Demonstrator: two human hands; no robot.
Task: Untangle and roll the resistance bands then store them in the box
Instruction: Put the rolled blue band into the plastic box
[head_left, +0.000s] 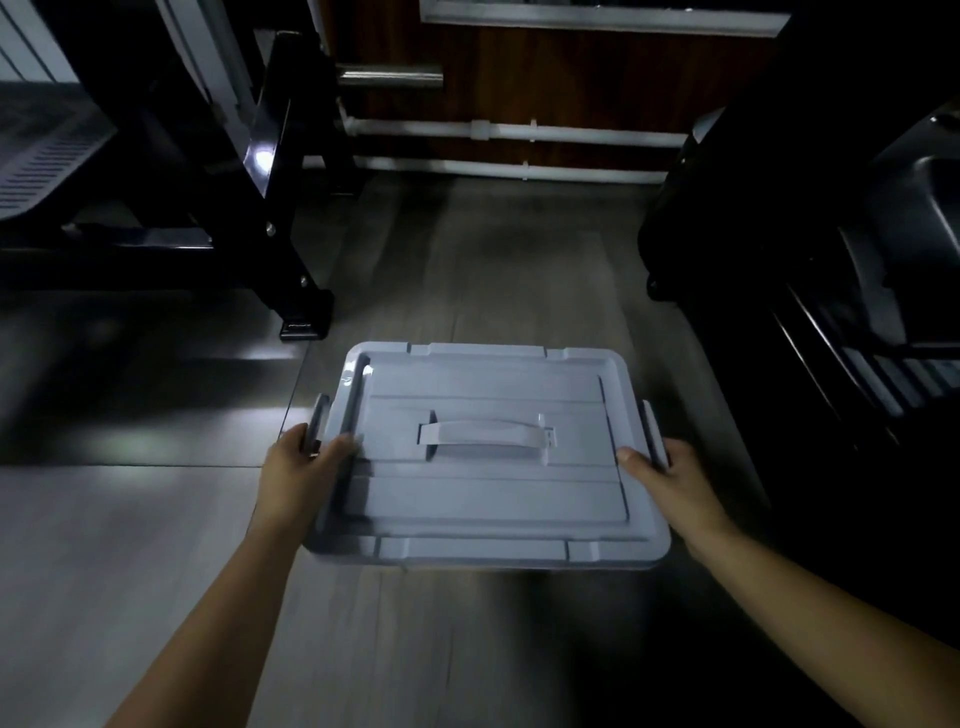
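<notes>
A pale grey plastic box (483, 499) with its lid on fills the middle of the head view, held above the floor. A flat carry handle (485, 434) lies in the lid's middle. My left hand (304, 470) grips the box's left side at the darker side latch (317, 423), thumb on the lid edge. On the opposite side, my right hand (665, 475) grips the box at the other latch (652, 431), thumb on top. No resistance bands show; the lid hides the inside.
Grey wood-look floor (467, 270) lies ahead. A black gym machine frame (280, 208) stands at the left with a steel bar (389, 75) sticking out. Dark equipment (831, 260) crowds the right. White pipes (519, 132) run along the far wall.
</notes>
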